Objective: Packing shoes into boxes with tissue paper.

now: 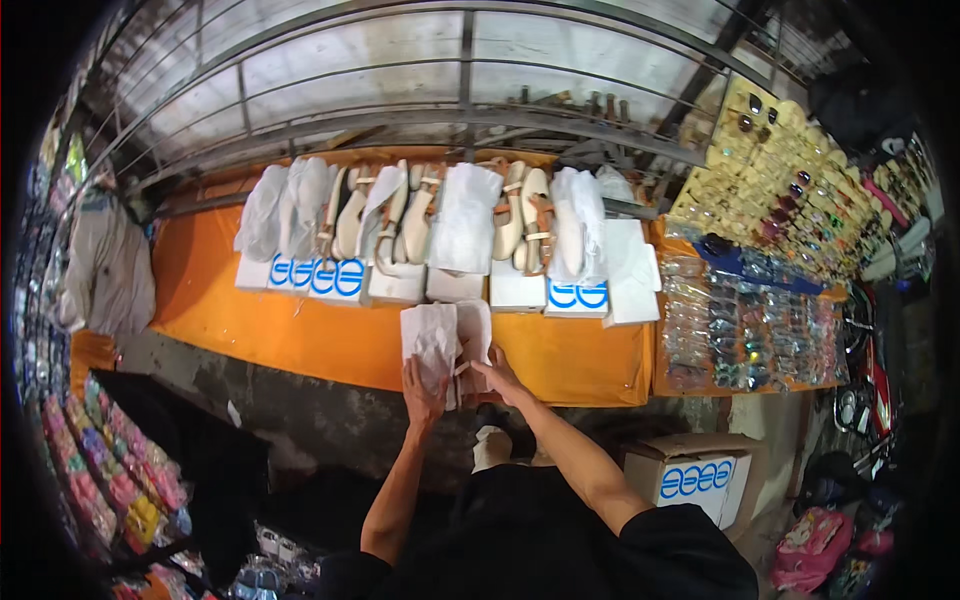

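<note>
White tissue paper (429,330) lies under my left hand (424,390), whose fingers rest on its lower part. Beside it on the right, my right hand (501,376) touches a pale, paper-lined piece (474,341), perhaps a wrapped sandal; its exact shape is hidden. Both are at the front of the orange-covered table (330,337). Beyond my hands stands a row of white shoe boxes (517,285), with beige and brown sandals (417,217) and paper-wrapped pairs (465,214) on top.
Sunglasses fill a display board (787,187) at the right, above packaged eyewear (750,330). An opened cardboard carton (705,480) stands at the lower right, near a pink bag (811,547). Metal rails (375,120) run behind the table. A cloth-covered bundle (109,262) stands left.
</note>
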The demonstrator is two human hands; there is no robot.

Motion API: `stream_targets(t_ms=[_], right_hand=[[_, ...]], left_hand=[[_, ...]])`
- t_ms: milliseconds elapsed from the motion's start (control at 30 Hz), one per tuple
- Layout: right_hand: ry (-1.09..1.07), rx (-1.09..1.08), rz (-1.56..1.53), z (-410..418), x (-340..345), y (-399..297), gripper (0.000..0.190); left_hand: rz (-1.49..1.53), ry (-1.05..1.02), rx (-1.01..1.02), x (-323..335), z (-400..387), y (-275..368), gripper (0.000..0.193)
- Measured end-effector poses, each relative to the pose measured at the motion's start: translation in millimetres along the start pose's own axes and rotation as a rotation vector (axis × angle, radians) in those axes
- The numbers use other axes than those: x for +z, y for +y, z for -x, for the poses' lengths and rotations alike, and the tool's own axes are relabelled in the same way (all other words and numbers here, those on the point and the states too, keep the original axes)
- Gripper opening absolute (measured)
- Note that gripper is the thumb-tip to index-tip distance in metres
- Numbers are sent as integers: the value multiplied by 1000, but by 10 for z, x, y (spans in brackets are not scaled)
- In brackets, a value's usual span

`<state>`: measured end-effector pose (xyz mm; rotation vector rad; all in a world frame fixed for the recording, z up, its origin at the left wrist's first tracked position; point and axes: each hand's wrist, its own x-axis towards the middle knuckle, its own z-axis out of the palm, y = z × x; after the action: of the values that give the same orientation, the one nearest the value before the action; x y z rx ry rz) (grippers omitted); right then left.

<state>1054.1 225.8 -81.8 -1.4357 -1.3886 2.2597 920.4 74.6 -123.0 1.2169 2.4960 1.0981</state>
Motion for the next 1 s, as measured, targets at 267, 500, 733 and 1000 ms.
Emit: stream_targets(t_ms=[267,500,733,1000], right_hand=[[156,-7,-125,370,-1299,534,57],[706,-519,-199,516,-2908,171,18],[787,-506,201,70,-4097,-784,37],[493,-645,718,-1008,-4621,-1815,41]], left_hand=[[-99,124,149,85,-280,979,63],[379,-243,104,1133,-426,1846,51],[607,-544,-170,2292,-241,2586,63],[1467,-395,-1575,3114,-326,3408,102]])
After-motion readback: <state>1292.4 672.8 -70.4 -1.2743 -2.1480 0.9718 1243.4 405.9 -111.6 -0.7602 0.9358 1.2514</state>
